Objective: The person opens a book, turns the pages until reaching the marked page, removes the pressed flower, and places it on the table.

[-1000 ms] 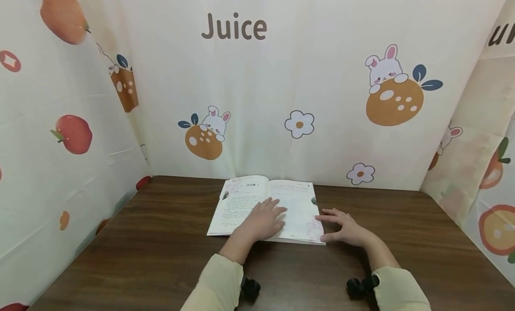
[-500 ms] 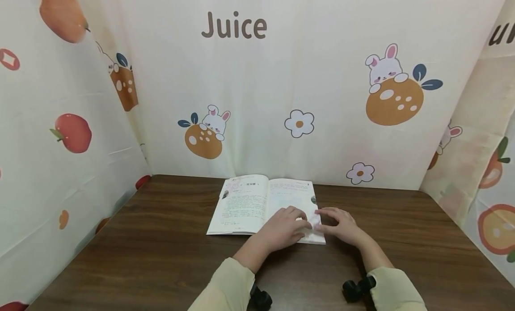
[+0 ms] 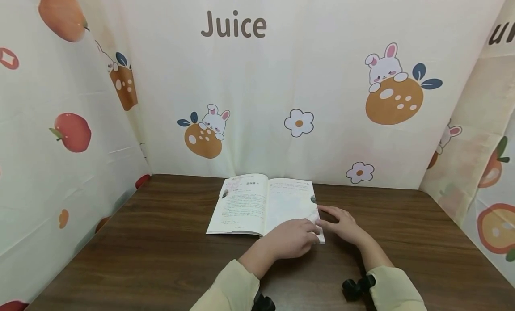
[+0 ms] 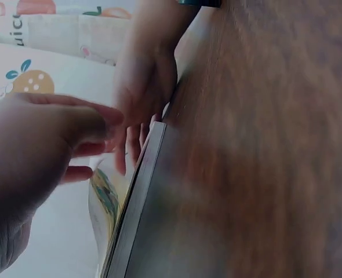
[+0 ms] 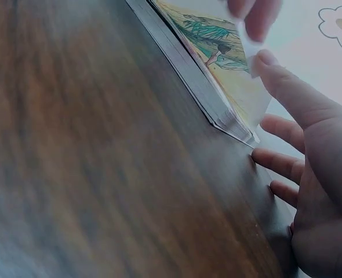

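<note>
An open book point(image 3: 243, 210) lies on the table, with printed text on its left page. My left hand point(image 3: 291, 238) reaches across its lower right corner with bent fingers, blurred in the right wrist view. Whether they grip the page is unclear. My right hand point(image 3: 344, 226) is beside the right edge, fingers spread and fairly straight. In the right wrist view, its thumb point(image 5: 287, 84) touches a lifted white page corner point(image 5: 254, 69). Under that sheet shows a coloured picture point(image 5: 217, 49) in green and yellow. The book's page block point(image 4: 139, 202) stands out in the left wrist view.
The brown wooden table point(image 3: 161, 266) reaches back to a printed curtain point(image 3: 257, 78) with rabbits, fruit and flowers. More printed cloth point(image 3: 32, 190) hangs at the left and right. Black devices point(image 3: 358, 287) are strapped at both wrists.
My left hand has moved right and toward the near edge, from mid-book to the lower right corner. My right hand has shifted only slightly at the right edge.
</note>
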The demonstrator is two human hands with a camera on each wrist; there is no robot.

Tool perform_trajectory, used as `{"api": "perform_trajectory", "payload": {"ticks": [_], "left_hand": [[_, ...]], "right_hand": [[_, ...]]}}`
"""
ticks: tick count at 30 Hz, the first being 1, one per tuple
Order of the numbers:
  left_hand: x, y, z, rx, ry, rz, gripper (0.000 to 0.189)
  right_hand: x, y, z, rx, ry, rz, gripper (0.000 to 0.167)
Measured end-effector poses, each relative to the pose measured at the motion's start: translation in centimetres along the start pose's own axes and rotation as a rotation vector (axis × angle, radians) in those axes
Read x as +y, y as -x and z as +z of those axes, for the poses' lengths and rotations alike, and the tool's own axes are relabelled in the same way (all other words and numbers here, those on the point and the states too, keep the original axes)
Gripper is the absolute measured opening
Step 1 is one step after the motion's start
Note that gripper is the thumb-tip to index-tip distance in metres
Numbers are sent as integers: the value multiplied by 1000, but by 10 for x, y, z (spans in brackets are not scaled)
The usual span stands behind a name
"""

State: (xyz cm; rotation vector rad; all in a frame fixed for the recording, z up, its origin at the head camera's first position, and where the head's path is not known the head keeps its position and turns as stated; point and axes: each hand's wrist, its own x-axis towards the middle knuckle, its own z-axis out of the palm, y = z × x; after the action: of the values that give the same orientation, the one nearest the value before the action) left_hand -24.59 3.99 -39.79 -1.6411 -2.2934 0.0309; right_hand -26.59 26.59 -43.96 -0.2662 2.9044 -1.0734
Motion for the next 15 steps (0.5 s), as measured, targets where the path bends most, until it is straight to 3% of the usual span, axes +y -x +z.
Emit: {"api": "perform_trajectory", "payload": {"ticks": [9,11,15], "left_hand": [[-10,6,2,-58,-152,-182,24],[-14,7,0,-34,-145,-222,24],[-18,10,-1,76,-83,-278,20]], "right_hand": [[0,-2,0,13,-45,-1,60],[1,-2,0,18,-70,-7,57],[1,-3,-1,14,-101,-5,56]]}}
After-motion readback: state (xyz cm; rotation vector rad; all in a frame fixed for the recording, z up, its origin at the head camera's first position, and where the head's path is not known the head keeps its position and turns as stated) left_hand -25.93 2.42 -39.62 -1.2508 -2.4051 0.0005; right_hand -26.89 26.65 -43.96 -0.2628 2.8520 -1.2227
